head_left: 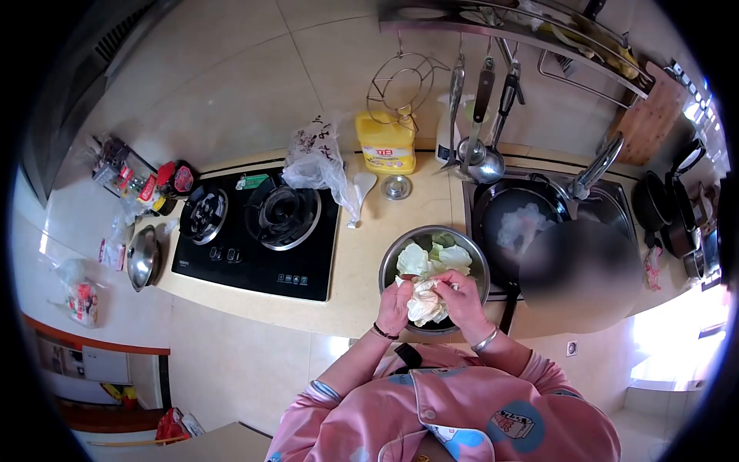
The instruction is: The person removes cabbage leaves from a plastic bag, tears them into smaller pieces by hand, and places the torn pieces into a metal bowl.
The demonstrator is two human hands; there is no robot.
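Observation:
Between my two hands is a pale, crumpled piece of cabbage [426, 302], held over the near side of a metal bowl [483, 266]. My left hand [393, 306] is closed on its left side. With bent fingers, my right hand [462, 299] grips the upper right of the same piece. Torn cabbage leaves [431, 259], pale green and white, lie in the bowl beyond my fingers. The bowl rests on the counter close to its front edge.
Left of the bowl is a black gas stove [254, 266]. Behind stand a yellow jug [386, 142] and a plastic bag [315, 158]. At right, a black pan [493, 219] sits in the sink under the faucet [596, 169]. Utensils [483, 96] hang above. A blurred patch hides part of the sink.

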